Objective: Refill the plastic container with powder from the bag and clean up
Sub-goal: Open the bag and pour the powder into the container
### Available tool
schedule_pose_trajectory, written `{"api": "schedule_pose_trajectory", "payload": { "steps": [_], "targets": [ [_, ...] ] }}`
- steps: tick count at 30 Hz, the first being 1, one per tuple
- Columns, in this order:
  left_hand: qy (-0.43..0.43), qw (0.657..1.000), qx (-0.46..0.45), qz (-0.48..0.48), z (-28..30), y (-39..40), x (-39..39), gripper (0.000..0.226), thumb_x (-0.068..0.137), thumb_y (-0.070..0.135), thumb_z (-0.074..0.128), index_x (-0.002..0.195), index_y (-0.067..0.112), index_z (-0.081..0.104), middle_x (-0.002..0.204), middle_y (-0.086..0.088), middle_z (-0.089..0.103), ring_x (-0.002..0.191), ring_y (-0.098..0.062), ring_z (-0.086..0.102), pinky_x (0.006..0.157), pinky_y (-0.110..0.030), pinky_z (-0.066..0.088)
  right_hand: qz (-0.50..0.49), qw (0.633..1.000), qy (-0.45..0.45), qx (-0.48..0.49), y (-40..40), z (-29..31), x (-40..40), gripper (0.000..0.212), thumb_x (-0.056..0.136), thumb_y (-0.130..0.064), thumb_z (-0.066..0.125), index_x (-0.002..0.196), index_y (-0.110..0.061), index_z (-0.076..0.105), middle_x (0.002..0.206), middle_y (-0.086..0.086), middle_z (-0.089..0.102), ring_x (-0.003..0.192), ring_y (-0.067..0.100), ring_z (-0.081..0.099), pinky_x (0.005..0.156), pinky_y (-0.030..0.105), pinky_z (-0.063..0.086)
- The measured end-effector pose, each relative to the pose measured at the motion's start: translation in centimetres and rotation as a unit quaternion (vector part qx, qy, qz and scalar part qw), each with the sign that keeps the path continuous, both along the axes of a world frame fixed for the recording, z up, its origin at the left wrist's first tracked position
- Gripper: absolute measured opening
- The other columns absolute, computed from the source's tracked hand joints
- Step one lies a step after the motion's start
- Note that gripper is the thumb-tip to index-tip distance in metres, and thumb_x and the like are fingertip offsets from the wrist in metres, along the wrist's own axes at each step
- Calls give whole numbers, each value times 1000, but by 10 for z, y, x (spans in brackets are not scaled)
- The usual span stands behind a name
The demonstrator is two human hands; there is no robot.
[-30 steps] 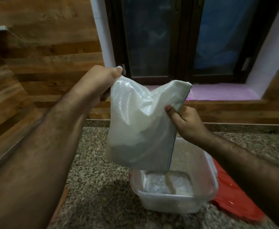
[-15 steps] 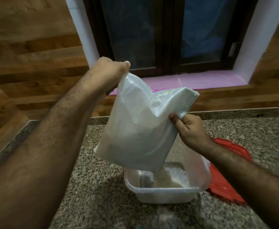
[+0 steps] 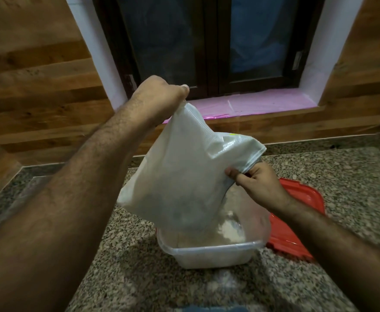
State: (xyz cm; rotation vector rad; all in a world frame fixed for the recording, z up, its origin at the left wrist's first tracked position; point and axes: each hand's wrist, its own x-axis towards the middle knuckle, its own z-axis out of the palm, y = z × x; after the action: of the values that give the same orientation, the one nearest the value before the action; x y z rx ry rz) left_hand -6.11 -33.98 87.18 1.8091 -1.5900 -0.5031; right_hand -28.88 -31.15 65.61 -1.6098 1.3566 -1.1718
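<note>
Wall point(image 3: 33, 70): wood-look panelling in horizontal bands, brown, on both sides of the opening. Window point(image 3: 216, 41): dark frame, two panes, glass dark with a bluish cast; latch on the right stile. Reveals point(image 3: 94, 48) white. Sill point(image 3: 252, 102) pink. Counter point(image 3: 342, 176): speckled granite, meeting the wall. Lighting dim.

A bag point(image 3: 180, 176) hangs tilted over a container point(image 3: 213, 255) on the counter point(image 3: 139, 278), gripped above by the left hand point(image 3: 159, 95), lower by the right hand point(image 3: 256, 183); a lid point(image 3: 297, 221) lies right of the container
</note>
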Motion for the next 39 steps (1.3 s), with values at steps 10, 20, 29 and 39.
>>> {"api": "schedule_pose_trajectory", "payload": {
  "steps": [10, 20, 29, 39],
  "targets": [
    [-77, 997, -7, -20, -12, -11, -12, 32, 100, 48, 66, 103, 16, 71, 93, -2, 66, 83, -17, 65, 67, -28, 55, 13, 988, -141, 59, 15, 27, -38, 48, 69, -9, 96, 112, -9, 75, 93, 4, 79, 79, 12, 71, 65, 24, 56],
    [-194, 980, -5, -32, -15, -11, -35, 30, 100, 46, 60, 99, 17, 69, 85, -1, 64, 80, -18, 66, 71, -32, 59, 99, 991, 86, 21, 16, 84, -33, 85, 65, -41, 101, 140, -24, 67, 132, -11, 73, 123, 1, 67, 111, 37, 55],
    [-292, 956, 12, -28, -15, -4, -63, 27, 101, 43, 60, 99, 17, 67, 84, -3, 65, 79, -19, 66, 81, -39, 65, 106, 991, 77, -2, -1, 109, 28, 83, 70, -63, 91, 142, -38, 58, 128, -19, 69, 112, 3, 68, 88, 35, 63],
    [-191, 981, -29, -34, -29, 8, -18, 80, 94, 88, 36, 72, 19, 71, 69, 2, 65, 64, -14, 63, 59, -31, 49, 70, 997, -18, -3, -14, 107, 55, 34, 94, -39, 80, 125, -31, 68, 111, -10, 75, 100, 10, 74, 79, 35, 65]
  ]
}}
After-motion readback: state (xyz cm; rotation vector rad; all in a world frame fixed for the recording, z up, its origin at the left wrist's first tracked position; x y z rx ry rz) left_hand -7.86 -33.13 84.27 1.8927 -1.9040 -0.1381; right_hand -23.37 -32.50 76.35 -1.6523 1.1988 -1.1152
